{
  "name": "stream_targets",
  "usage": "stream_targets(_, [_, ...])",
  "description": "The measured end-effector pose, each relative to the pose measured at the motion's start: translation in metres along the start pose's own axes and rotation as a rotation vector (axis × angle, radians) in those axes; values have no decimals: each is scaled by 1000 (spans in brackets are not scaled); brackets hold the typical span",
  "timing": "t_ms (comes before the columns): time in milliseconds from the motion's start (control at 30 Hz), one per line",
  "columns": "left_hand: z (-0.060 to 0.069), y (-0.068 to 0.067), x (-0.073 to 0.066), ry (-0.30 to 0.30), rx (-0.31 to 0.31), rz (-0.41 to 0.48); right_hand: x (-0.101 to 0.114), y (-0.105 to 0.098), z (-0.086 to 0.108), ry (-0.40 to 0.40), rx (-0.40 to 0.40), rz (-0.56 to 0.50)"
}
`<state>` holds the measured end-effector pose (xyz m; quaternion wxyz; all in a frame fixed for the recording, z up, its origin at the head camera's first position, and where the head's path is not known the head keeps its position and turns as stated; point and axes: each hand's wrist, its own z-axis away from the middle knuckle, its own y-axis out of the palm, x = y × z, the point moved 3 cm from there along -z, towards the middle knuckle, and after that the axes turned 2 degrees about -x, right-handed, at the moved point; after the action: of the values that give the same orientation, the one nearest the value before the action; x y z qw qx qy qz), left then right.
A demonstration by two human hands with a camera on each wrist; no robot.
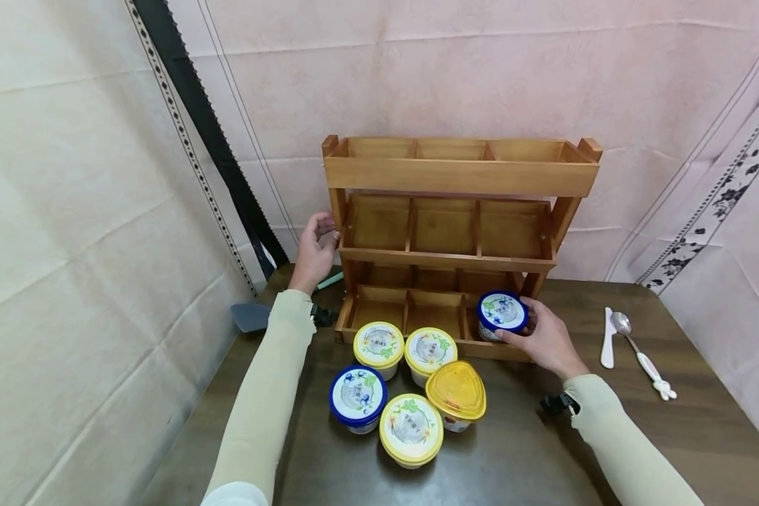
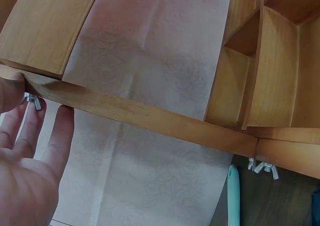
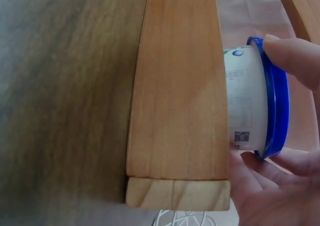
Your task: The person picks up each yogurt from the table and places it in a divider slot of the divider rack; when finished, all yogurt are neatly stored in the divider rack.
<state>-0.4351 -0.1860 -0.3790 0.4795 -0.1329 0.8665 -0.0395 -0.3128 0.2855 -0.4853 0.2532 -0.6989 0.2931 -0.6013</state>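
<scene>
**We Are Likely Shelving a Blue-Lidded Tub [image 1: 504,311]**

We are apparently loading the rack [image 1: 462,176]: the blue-lidded tub is showing at its five o'clock, in the lower tray's [image 1: 435,309] three-o'clock compartment, though its hidden base is leaving us unable to tell whether it is resting on wood. Our right hand [image 1: 547,341] is gripping it from four o'clock, thumb and fingers curling about the rim. At the rack's nine o'clock, our left hand [image 1: 316,246] is touching the side post [image 2: 135,111], fingers loosely extended beside a wing nut [image 2: 32,101]. The next move, we are judging, is calling for seating the tub squarely and easing the right fingers off. Five more tubs [image 1: 411,429] are standing on the tabletop [image 1: 512,436], toward half past six.
</scene>
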Motion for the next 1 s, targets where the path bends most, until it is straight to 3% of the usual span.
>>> stream_targets(333, [0, 0, 0, -19, 4, 8, 1, -4, 0, -2, 12, 49])
stream_targets(600, [3, 0, -10, -50, -12, 38, 11, -9, 0, -68, -49, 24])
stream_targets(800, [11, -2, -29, -76, -23, 47, 26, -15, 5, -162, -130, 40])
stream_targets(900, [11, -2, -31, -74, -16, 57, 39, -16, 10, -194, -137, 29])
stream_targets(1000, [8, -1, -25, -73, -12, 60, 51, -13, 15, -202, -93, -19])
